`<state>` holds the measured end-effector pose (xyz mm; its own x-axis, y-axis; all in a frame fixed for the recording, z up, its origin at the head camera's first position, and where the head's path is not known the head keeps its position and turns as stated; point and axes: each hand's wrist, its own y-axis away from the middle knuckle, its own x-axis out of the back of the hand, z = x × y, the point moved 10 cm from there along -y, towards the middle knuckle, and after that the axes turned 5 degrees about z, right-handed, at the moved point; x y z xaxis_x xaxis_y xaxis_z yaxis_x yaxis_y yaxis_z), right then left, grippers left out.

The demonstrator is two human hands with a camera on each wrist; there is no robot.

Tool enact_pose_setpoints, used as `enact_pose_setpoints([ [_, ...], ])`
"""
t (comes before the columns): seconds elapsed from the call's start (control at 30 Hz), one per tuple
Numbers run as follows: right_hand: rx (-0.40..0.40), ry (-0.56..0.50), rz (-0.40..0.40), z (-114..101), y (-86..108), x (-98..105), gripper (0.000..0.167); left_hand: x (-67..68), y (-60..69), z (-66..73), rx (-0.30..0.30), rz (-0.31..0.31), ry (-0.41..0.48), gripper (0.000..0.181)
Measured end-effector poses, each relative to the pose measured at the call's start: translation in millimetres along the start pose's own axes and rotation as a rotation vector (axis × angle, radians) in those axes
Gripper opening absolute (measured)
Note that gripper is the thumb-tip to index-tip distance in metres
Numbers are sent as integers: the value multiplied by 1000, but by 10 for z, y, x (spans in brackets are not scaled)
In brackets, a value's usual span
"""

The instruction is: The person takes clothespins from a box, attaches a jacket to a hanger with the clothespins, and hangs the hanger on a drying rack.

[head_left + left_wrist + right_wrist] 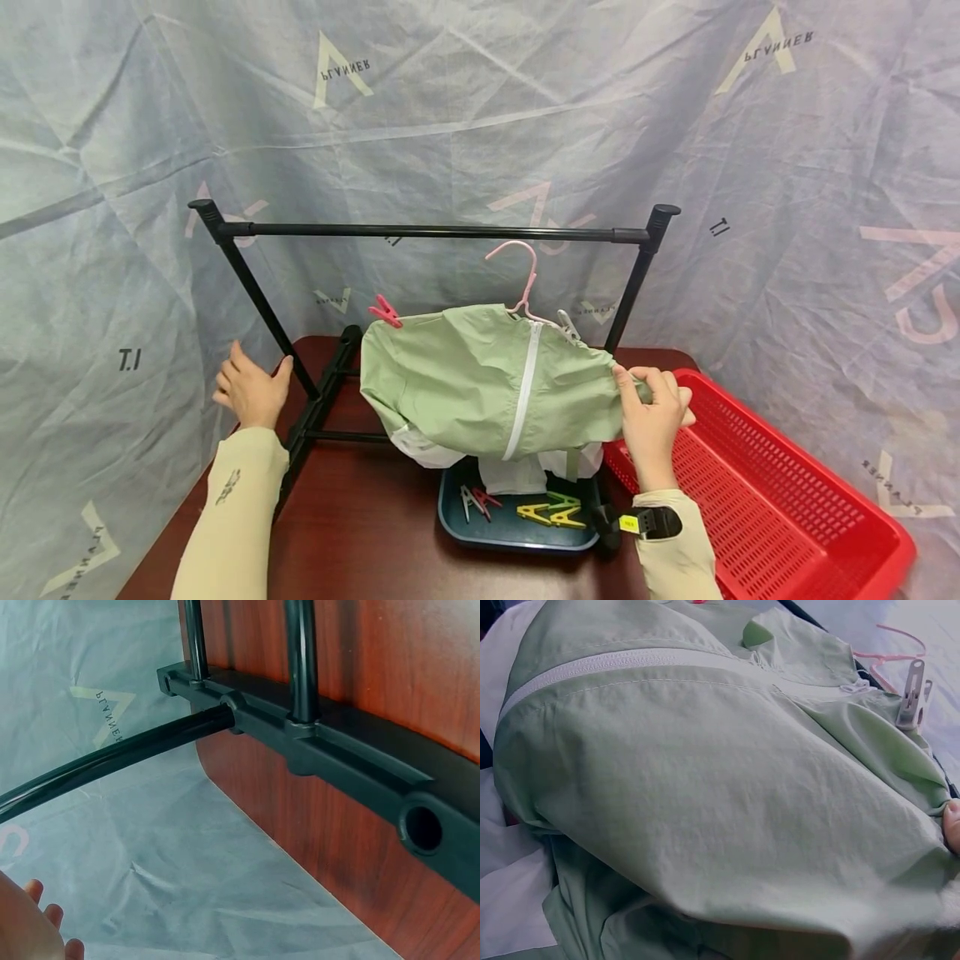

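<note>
A light green jacket point(465, 375) with a white zipper point(522, 392) is on a pink hanger point(531, 283), whose hook shows just below the rack's bar. My right hand point(654, 408) pinches the jacket's right edge between thumb and fingers; the right wrist view shows only a fingertip point(952, 825) at the cloth. A pink clothespin point(386, 312) grips the jacket's left shoulder, and a grey-white clothespin point(913, 697) sits near the collar on the right. My left hand point(253, 387), fingers spread and holding nothing, is beside the left post of the black rack point(258, 292).
Below the jacket, a dark blue tray point(517, 546) holds several clothespins point(551, 512). To the right stands a red basket point(787, 517). The rack's black foot point(352, 765) rests on the reddish-brown table point(360, 517). Grey printed sheeting point(450, 108) hangs behind.
</note>
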<state>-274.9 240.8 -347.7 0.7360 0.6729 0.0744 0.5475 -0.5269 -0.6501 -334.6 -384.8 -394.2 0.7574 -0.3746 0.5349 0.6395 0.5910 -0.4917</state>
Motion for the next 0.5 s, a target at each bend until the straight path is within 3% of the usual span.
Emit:
enact_pose_setpoints([
  [0.27,-4,2,19,-8,-26,17,17,-28,-124,25,36,-15,-11,84],
  [0.5,8,0,40,-28,-45,27,17,-81,-222,122,-6,-8,-49,83],
])
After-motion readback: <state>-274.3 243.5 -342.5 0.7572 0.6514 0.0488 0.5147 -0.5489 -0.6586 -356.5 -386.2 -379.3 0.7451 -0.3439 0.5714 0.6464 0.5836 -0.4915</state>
